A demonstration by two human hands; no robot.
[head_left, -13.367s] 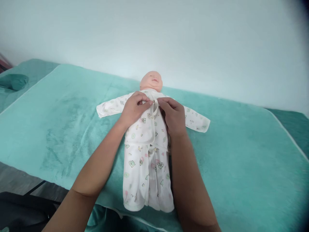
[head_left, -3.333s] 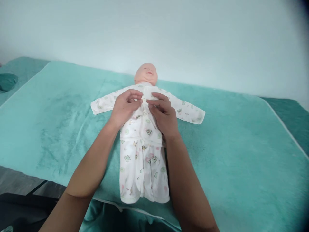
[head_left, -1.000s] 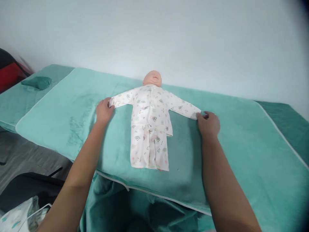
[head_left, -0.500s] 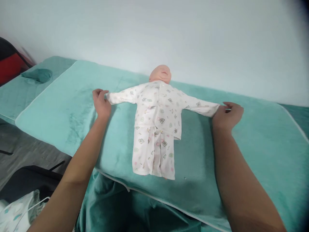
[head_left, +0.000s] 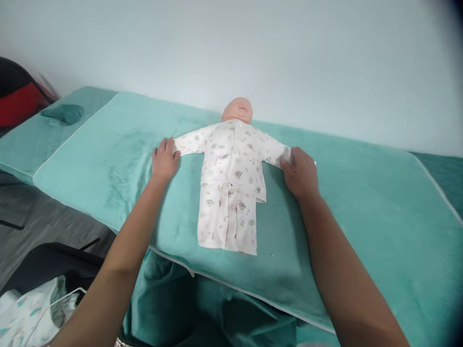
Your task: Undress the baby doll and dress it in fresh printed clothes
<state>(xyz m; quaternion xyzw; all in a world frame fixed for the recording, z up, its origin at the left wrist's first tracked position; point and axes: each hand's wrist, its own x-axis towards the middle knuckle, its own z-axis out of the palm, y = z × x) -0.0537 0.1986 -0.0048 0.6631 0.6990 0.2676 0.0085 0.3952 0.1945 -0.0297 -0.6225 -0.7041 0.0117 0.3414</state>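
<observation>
A baby doll (head_left: 238,110) lies face up on a teal towel (head_left: 347,207), dressed in a white printed top (head_left: 233,156) and matching trousers (head_left: 227,219). My left hand (head_left: 165,159) lies flat on the towel, fingers stretched out, touching the cuff of the sleeve on the left. My right hand (head_left: 299,172) rests palm down over the sleeve on the right, covering most of it; its fingers look extended and hold nothing.
A pale wall runs behind the padded table. A small folded teal cloth (head_left: 62,113) lies at the far left, with a red and black object (head_left: 16,99) beyond it. A bundle of printed fabric (head_left: 32,313) sits low at the bottom left. Grey floor shows on the left.
My right hand has slid inward from the sleeve's end to lie over the sleeve. My left hand has flattened beside the other cuff. Several seconds ago both hands worked at the top's chest.
</observation>
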